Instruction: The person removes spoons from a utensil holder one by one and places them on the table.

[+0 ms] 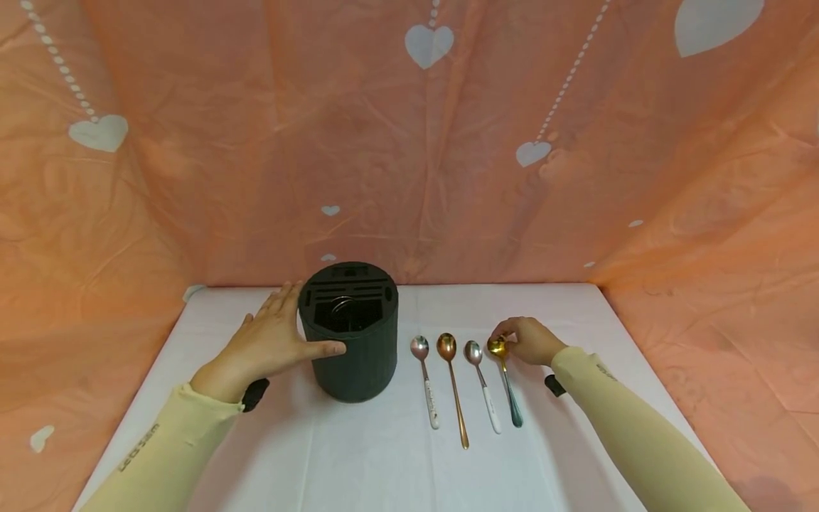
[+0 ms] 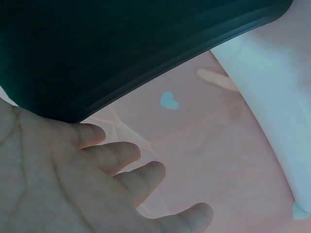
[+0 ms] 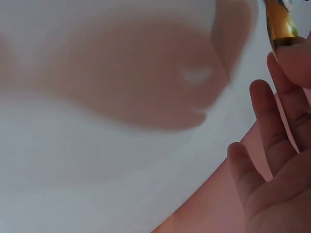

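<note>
A dark green cylindrical utensil holder [image 1: 355,363] with a slotted top stands upright on the white table. My left hand [image 1: 269,348] rests against its left side, fingers straight and thumb across the front. In the left wrist view, the palm [image 2: 53,174] lies close under the holder's dark wall [image 2: 121,48]. My right hand [image 1: 530,341] pinches the bowl of a gold spoon [image 1: 505,366] with a green handle. In the right wrist view, thumb and forefinger meet on the gold bowl [image 3: 282,22], while the other fingers [image 3: 265,104] extend loosely.
Left of the gold spoon lie a white-handled spoon [image 1: 481,384], a long copper-coloured spoon [image 1: 453,384] and another spoon with a patterned white handle [image 1: 426,384]. An orange cloth [image 1: 288,178] with pale hearts hangs around the white table [image 1: 365,455].
</note>
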The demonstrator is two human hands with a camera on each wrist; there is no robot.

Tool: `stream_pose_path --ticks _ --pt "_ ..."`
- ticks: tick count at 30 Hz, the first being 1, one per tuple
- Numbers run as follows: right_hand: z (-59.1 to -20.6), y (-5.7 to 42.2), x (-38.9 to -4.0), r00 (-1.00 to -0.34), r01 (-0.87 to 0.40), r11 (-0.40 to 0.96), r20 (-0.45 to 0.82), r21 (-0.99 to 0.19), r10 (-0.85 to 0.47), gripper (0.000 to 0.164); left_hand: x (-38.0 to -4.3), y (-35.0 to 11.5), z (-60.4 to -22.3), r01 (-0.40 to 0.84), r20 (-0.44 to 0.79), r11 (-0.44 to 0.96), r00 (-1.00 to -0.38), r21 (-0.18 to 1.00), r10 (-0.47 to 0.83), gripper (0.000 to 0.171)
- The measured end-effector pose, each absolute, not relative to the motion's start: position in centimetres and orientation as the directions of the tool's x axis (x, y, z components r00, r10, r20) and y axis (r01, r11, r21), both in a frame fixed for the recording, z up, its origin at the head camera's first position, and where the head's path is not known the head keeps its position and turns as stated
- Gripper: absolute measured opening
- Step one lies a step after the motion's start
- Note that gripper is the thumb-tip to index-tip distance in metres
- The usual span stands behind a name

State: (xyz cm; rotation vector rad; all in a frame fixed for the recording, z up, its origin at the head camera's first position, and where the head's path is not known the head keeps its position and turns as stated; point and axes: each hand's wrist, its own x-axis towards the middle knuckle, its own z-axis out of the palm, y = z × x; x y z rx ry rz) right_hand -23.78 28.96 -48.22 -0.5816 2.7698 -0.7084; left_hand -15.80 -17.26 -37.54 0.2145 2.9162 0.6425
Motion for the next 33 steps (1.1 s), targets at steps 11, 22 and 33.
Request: stream_pose_path --ticks 11,22,33 --pt "-49.4 28.9 -24.7 -0.894 -0.343 0.803 -0.091 -0.488 -0.438 0.030 -15.8 -17.2 -37.4 0.101 -0.122 0.897 -0.978 0.429 0.169 0.145" --pt "-50.0 28.9 -24.3 -0.924 -0.277 0.838 -0.109 -0.470 -0.367 0.027 -15.9 -17.2 -37.5 0.104 -0.123 0.901 -0.978 0.422 0.171 0.146" --pt "-50.5 28.9 -24.2 -0.929 -0.308 0.849 -0.058 -0.429 -0.366 0.029 -15.8 -17.2 -37.3 0.097 -0.137 0.902 -0.976 0.420 0.168 0.146"
